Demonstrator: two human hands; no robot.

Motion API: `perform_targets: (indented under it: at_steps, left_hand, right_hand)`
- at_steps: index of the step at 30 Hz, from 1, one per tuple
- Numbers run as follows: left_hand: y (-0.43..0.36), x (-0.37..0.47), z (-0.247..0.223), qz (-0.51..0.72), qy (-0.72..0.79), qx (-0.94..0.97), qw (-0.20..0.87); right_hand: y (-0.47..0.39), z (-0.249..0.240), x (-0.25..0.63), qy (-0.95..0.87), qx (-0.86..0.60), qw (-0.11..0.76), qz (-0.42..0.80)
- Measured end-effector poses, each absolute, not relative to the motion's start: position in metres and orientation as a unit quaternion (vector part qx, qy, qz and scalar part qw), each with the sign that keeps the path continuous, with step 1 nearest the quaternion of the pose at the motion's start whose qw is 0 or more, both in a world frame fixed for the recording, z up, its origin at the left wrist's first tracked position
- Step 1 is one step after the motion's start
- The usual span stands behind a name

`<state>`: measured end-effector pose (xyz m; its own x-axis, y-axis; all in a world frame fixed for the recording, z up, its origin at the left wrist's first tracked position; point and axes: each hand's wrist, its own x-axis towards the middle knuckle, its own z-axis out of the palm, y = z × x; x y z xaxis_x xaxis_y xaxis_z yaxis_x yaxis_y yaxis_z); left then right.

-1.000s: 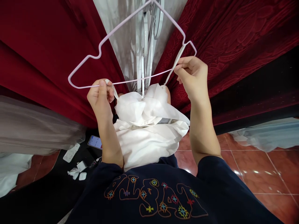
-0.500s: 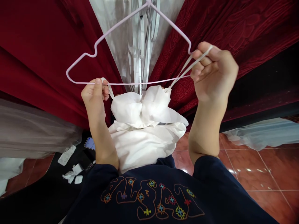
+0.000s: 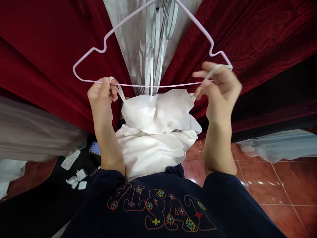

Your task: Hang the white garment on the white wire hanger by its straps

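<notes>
- Our left hand (image 3: 102,94) pinched the lilac hanger (image 3: 158,86) by its bottom bar, near the bar's left corner, thumb against fingers in a narrow grip.
- A white strap (image 3: 121,92) rose from the left top edge of the white garment (image 3: 158,129) to those same fingers.
- Our right hand (image 3: 219,87) was at the hanger's right end, slightly blurred, its fingers spread; a second strap (image 3: 213,70) crossed them and reached toward the hanger's right corner. We could not tell whether they gripped the bar.
- We had the garment bunched across our lap, below the hanger's bottom bar, its near edge by the hem of our dark shirt (image 3: 158,198).
- To our left, on the black surface (image 3: 49,198), a lit phone (image 3: 94,148) and a pale, flat piece (image 3: 70,160) lay toward the far end, the latter near the left edge. A white plug (image 3: 81,174) and a small white case (image 3: 82,185) sat closer to us, side by side.
</notes>
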<state>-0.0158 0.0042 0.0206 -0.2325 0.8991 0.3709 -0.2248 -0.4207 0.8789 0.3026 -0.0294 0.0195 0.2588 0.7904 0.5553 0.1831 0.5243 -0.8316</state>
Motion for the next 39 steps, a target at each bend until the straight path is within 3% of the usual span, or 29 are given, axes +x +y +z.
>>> perform_targets:
  at_steps: [2,8,18,22,27,29,39]
  left_hand:
    - [0.004,-0.016,0.020,0.694,0.361,0.471,0.406]
    - [0.009,-0.015,0.016,0.688,0.366,0.470,0.414]
    - [0.012,-0.018,0.006,0.687,0.368,0.482,0.401]
    - [0.011,-0.019,0.008,0.687,0.362,0.477,0.412]
    - [0.008,-0.018,0.012,0.675,0.363,0.477,0.429]
    - [0.007,-0.017,0.011,0.680,0.362,0.472,0.429]
    - [-0.007,-0.030,-0.008,0.692,0.278,0.422,0.515]
  right_hand:
    - [-0.025,0.013,0.301,-0.572,-0.456,0.641,0.232]
    - [-0.015,0.009,0.309,-0.444,-0.418,0.788,0.088]
    - [0.006,-0.017,0.294,-0.404,-0.318,0.857,-0.019]
    - [-0.012,-0.015,0.291,-0.452,-0.362,0.815,-0.021]
    - [-0.025,-0.015,0.292,-0.619,-0.439,0.643,0.105]
    - [-0.018,-0.020,0.294,-0.626,-0.461,0.614,0.139]
    - [-0.006,-0.027,0.291,-0.548,-0.407,0.725,0.098]
